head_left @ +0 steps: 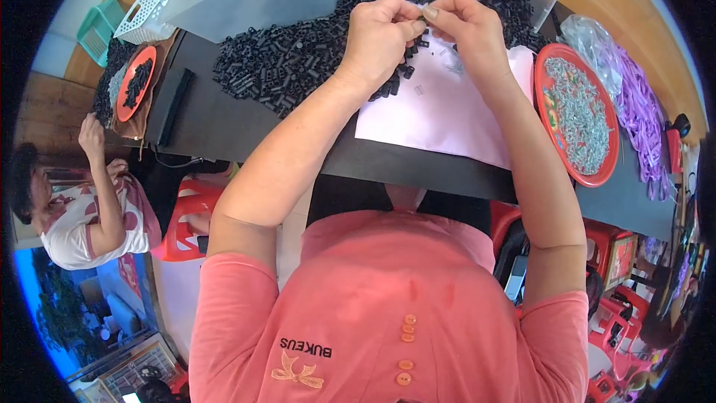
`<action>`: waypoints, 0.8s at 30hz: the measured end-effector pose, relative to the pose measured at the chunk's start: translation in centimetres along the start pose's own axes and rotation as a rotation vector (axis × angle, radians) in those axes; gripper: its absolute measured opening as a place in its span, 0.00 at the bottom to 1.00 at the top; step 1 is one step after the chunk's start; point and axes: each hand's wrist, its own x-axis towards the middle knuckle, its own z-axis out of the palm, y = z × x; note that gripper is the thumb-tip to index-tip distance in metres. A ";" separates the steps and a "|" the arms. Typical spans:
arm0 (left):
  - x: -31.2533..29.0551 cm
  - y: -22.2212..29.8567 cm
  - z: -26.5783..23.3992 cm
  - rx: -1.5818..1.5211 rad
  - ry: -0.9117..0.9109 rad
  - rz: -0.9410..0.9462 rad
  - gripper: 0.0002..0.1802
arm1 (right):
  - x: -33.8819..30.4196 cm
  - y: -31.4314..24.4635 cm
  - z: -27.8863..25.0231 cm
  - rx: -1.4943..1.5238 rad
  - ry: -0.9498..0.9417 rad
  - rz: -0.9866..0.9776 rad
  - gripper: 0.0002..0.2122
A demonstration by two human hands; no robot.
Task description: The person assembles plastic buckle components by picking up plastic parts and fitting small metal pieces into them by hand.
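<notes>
Over the far edge of a pink sheet [425, 123], my left hand [378, 39] and my right hand [471, 36] meet with their fingertips pinched together. Whatever sits between them is too small and too covered to name. Just below the fingertips, several small black plastic pieces [406, 71] lie at the sheet's edge. A few tiny clear pieces [453, 63] rest on the sheet by my right hand. Behind and left of my hands spreads a big heap of short black tubular plastic parts [280, 63].
A red plate [543, 116] of small clear-silvery pieces stands right of the sheet, beside purple straps [641, 116] and a clear plastic bag [589, 37]. A translucent bin [261, 7] stands at the back left. Another person [97, 216] sits at the left near a red plate [122, 113].
</notes>
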 end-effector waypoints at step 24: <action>-0.3 1.2 -0.4 -0.034 -0.034 -0.063 0.03 | -0.6 -1.7 -0.2 -0.415 -0.029 -0.248 0.09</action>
